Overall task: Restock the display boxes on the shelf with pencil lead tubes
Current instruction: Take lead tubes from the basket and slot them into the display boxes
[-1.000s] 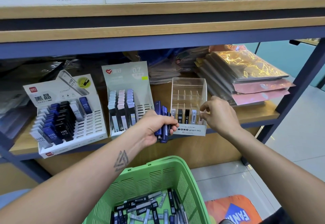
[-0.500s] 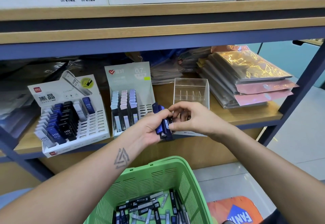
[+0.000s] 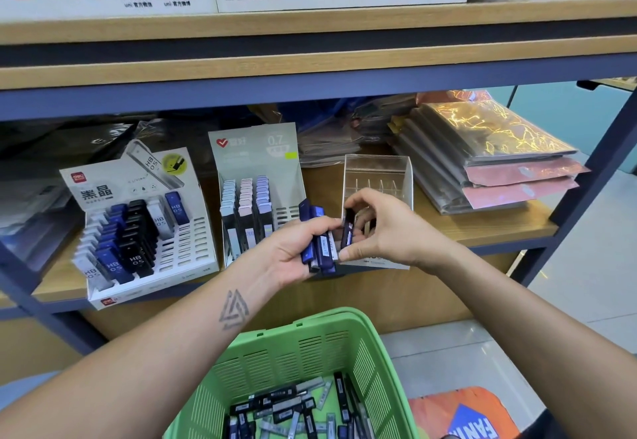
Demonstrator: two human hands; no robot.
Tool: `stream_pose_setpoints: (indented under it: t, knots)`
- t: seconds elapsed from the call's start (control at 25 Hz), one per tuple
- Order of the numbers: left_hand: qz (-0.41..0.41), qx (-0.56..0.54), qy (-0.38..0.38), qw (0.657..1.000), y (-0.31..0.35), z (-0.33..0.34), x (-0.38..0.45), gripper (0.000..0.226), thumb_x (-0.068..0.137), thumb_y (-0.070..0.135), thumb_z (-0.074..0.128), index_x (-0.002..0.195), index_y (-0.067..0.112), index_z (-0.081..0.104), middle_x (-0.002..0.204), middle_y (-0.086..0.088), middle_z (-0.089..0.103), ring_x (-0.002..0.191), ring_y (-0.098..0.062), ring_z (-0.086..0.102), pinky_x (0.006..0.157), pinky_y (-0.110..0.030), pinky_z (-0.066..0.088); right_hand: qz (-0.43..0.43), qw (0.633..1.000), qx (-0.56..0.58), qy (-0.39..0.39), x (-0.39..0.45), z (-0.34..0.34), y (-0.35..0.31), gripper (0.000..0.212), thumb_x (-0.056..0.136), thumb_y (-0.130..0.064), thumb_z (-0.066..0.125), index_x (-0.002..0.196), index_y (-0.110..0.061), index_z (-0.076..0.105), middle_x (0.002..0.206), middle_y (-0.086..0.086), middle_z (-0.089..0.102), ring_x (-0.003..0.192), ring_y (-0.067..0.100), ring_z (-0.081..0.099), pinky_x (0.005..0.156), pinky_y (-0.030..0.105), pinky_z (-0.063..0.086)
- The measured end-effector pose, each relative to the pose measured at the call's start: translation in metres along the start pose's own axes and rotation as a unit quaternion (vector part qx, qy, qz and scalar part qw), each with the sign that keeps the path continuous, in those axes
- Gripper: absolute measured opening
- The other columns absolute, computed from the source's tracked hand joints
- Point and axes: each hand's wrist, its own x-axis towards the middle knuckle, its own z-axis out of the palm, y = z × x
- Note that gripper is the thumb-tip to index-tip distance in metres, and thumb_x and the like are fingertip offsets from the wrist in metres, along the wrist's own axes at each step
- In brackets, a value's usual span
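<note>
The left hand (image 3: pixel 289 252) curls around a bundle of blue lead tubes (image 3: pixel 319 240), thumb across their fronts, holding them upright just in front of the shelf (image 3: pixel 482 228) edge. The right hand (image 3: pixel 382 231), at 3 o'clock of the left and almost touching it, pinches a single dark tube (image 3: pixel 347 233) between thumb and bent fingers, right at the front of the clear display box (image 3: pixel 379 176). At 9 o'clock of that box stands a grey display box (image 3: pixel 255 162) with rows of pale tubes, and farther toward 9 o'clock a white display box (image 3: pixel 138 231) half filled with blue, black and grey tubes. At 6 o'clock of the hands, a green basket (image 3: pixel 275 359) holds a loose heap of more tubes (image 3: pixel 286 411). Stacked shiny packets (image 3: pixel 493 159) lie at 2 o'clock.
</note>
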Motion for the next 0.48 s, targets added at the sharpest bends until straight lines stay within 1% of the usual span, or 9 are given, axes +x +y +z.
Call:
stream_pose_setpoints:
  t: [0.08, 0.16, 0.2, 0.28, 0.32, 0.36, 0.4, 0.48]
  knots:
    - [0.015, 0.044, 0.014, 0.999, -0.002, 0.000, 0.000, 0.012, 0.092, -0.001, 0.063, 0.102, -0.007, 0.064, 0.093, -0.027, 0.073, 0.077, -0.033, 0.075, 0.071, -0.046, 0.063, 0.000, 0.999, -0.036, 0.037, 0.004, -0.001, 0.003, 0.066, 0.058, -0.022, 0.099, 0.113, -0.017, 0.063, 0.099, 0.004, 0.064, 0.074, 0.013, 0.067, 0.073, 0.030, 0.059]
    - [0.021, 0.073, 0.010, 0.997, -0.005, 0.001, -0.001, 0.009, 0.093, -0.001, 0.062, 0.101, -0.006, 0.063, 0.089, -0.027, 0.073, 0.076, -0.035, 0.075, 0.065, -0.041, 0.064, 0.014, 0.999, -0.024, 0.045, 0.005, -0.003, 0.007, 0.055, 0.064, -0.016, 0.096, 0.110, -0.016, 0.067, 0.092, 0.007, 0.070, 0.075, 0.017, 0.071, 0.078, 0.036, 0.061]
    - [0.023, 0.086, 0.007, 0.996, -0.006, 0.002, -0.001, 0.009, 0.094, -0.001, 0.062, 0.101, -0.006, 0.063, 0.089, -0.028, 0.073, 0.076, -0.035, 0.075, 0.064, -0.038, 0.064, 0.017, 0.999, -0.022, 0.045, 0.006, -0.004, 0.010, 0.050, 0.067, -0.014, 0.094, 0.110, -0.016, 0.069, 0.087, 0.007, 0.072, 0.075, 0.017, 0.072, 0.078, 0.038, 0.061]
    - [0.039, 0.108, 0.009, 0.993, -0.006, 0.002, 0.000, 0.009, 0.093, -0.001, 0.063, 0.100, -0.006, 0.064, 0.090, -0.027, 0.073, 0.072, -0.030, 0.075, 0.061, -0.032, 0.062, 0.015, 0.998, -0.031, 0.058, 0.007, -0.007, 0.013, 0.038, 0.078, -0.012, 0.087, 0.111, -0.019, 0.071, 0.084, 0.001, 0.073, 0.075, 0.014, 0.072, 0.078, 0.034, 0.060]
    - [0.048, 0.114, 0.009, 0.992, -0.005, 0.002, 0.000, 0.005, 0.092, -0.002, 0.064, 0.096, -0.004, 0.065, 0.089, -0.026, 0.072, 0.069, -0.026, 0.073, 0.057, -0.028, 0.060, 0.017, 0.998, -0.012, 0.066, 0.008, -0.009, 0.014, 0.033, 0.084, -0.009, 0.081, 0.115, -0.018, 0.071, 0.086, -0.001, 0.073, 0.076, 0.013, 0.072, 0.077, 0.030, 0.059]
    - [0.058, 0.114, 0.009, 0.992, -0.003, 0.002, 0.000, 0.002, 0.091, -0.002, 0.064, 0.091, -0.001, 0.065, 0.088, -0.025, 0.072, 0.065, -0.022, 0.070, 0.054, -0.026, 0.057, 0.026, 0.996, 0.035, 0.075, 0.008, -0.012, 0.014, 0.031, 0.088, -0.006, 0.075, 0.118, -0.015, 0.069, 0.089, 0.002, 0.074, 0.078, 0.014, 0.074, 0.077, 0.027, 0.059]
    - [0.064, 0.110, 0.009, 0.992, -0.002, 0.002, 0.000, 0.004, 0.091, -0.003, 0.065, 0.088, 0.000, 0.065, 0.088, -0.026, 0.071, 0.062, -0.020, 0.066, 0.053, -0.024, 0.054, 0.038, 0.991, 0.095, 0.082, 0.008, -0.015, 0.013, 0.029, 0.091, -0.002, 0.071, 0.119, -0.010, 0.067, 0.090, 0.007, 0.075, 0.079, 0.016, 0.075, 0.076, 0.026, 0.060]
    - [0.075, 0.101, 0.005, 0.992, 0.000, 0.002, 0.001, 0.007, 0.090, -0.004, 0.065, 0.085, 0.002, 0.066, 0.091, -0.028, 0.069, 0.058, -0.017, 0.061, 0.052, -0.023, 0.051, 0.051, 0.977, 0.185, 0.094, 0.007, -0.022, 0.012, 0.021, 0.091, 0.002, 0.070, 0.112, 0.000, 0.068, 0.087, 0.016, 0.076, 0.076, 0.020, 0.075, 0.070, 0.023, 0.059]
